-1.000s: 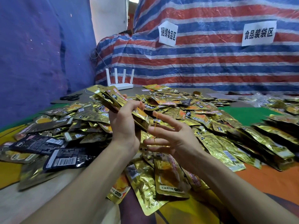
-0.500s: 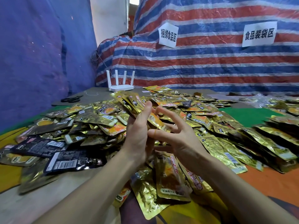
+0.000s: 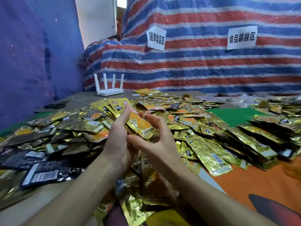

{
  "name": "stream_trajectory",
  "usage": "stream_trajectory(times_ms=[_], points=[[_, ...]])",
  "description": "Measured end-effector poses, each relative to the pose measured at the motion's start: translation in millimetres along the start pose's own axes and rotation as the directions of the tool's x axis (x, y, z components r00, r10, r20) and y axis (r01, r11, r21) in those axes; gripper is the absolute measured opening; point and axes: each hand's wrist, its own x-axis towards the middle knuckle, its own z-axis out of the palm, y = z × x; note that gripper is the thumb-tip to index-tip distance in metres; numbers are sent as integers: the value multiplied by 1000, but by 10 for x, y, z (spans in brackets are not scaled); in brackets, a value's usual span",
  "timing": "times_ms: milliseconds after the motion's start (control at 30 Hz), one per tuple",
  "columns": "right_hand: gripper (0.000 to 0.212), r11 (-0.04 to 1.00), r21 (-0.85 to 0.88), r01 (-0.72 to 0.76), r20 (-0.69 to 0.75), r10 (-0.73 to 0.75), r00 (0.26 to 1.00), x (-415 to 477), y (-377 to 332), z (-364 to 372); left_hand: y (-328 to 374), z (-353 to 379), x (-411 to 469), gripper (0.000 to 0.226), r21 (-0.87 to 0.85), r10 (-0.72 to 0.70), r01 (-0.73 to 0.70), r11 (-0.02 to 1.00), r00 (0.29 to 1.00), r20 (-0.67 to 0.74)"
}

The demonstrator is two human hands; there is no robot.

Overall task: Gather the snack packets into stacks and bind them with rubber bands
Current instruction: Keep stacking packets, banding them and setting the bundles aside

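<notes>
Head view, one stack in work. Left hand (image 3: 118, 142) grips a fanned stack (image 3: 120, 106) of gold packets, raised above the heap just left of centre; thumb and fingers closed on its near part. Right hand (image 3: 157, 139) sits just right of it, fingers bent and spread round the stack's near end. A thin yellowish rubber band (image 3: 133, 135) looks hooked over the right thumb and fingers; it is faint, so its full run cannot be traced. Band not yet seen wrapped round the stack. Judgement: gathering for this stack is done, binding is at its start. Loose packets (image 3: 210, 154) cover most of the table (image 3: 91, 97) from near to far right, with dark packets (image 3: 40, 173) near left, so the bulk of the task remains. Whether the rows at far right are already banded cannot be told. Router (image 3: 109, 88) and scissors (image 3: 55, 105) lie far left, unused.
</notes>
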Motion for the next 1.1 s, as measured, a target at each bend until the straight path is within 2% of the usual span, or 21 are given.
stream_trajectory(times_ms=[167, 233, 333, 500, 567, 600, 700, 767, 833, 900, 1000, 1100], points=[[64, 999, -37, 13, -42, -14, 999, 25, 40, -26, -18, -6, -8, 53, 109, 16, -18, 994, 1000, 24], [67, 998, -65, 24, -51, -27, 998, 45, 21, -48, -13, -36, 1, 55, 189, 22, -24, 982, 1000, 16], [67, 989, -144, 33, -83, -45, 996, 90, -5, -121, -30, -39, 5, 58, 216, -10, 7, 976, 1000, 12], [64, 989, -140, -52, -22, 50, 999, 170, -33, -271, -84, -25, 44, 50, 324, -28, 32, 945, 999, -16], [66, 990, -115, -87, -17, 86, 996, 194, -47, -307, -70, -45, 54, 45, 349, -33, 21, 937, 999, 27], [66, 989, -95, -109, -20, 108, 994, 202, -54, -321, -39, -53, 44, 41, 314, -7, -5, 949, 999, 39], [61, 983, -4, -186, 26, 186, 982, 205, -63, -316, 56, -60, 28, 27, 29, 69, -71, 997, 997, 43], [62, 972, 25, -232, 79, 229, 970, 190, -56, -277, 55, -58, 55, 21, -35, 135, -135, 990, 991, -21], [68, 967, -10, -254, 97, 254, 962, 176, -51, -239, 24, -64, 79, 53, -77, 221, -231, 970, 968, -114], [73, 966, -63, -252, 95, 258, 962, 169, -62, -228, 18, -60, 70, 63, -91, 228, -243, 966, 961, -156], [74, 961, -157, -227, 133, 249, 959, 164, -90, -256, -36, -77, 67, 54, -61, 158, -174, 983, 964, -215], [88, 930, -319, -182, 177, 247, 953, 177, -111, -315, -180, -72, 75, 39, 69, 228, -218, 973, 947, -228]])
